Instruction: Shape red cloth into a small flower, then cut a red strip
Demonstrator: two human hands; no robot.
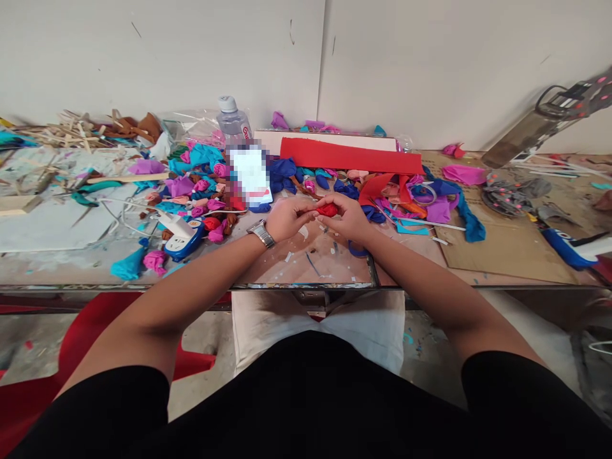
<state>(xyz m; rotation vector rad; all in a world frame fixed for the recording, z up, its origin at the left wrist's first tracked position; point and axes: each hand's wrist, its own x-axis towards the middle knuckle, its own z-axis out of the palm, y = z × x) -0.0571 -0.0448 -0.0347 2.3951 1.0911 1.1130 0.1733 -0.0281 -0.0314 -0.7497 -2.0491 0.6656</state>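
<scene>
A small crumpled red paper rose (327, 209) is held over the near part of the table. My right hand (348, 221) has its fingers curled round the rose. Meeting it from the other side, my left hand (289, 218) pinches the near end of the same rose, fingertips touching those of the right. What lies right between the fingertips is partly hidden. Behind my hands are strips of red crepe paper (351, 156) and a heap of paper roses and scraps in blue, pink and purple (198, 185).
A clear bottle (233, 121) and a phone-like blurred screen (253, 175) stand behind my left hand. A blue-and-white power strip (184, 241) with a white cable lies left. Cardboard (497, 245) and a tilted dark bottle (514, 137) are at right. Wooden sticks (81, 131) pile up far left.
</scene>
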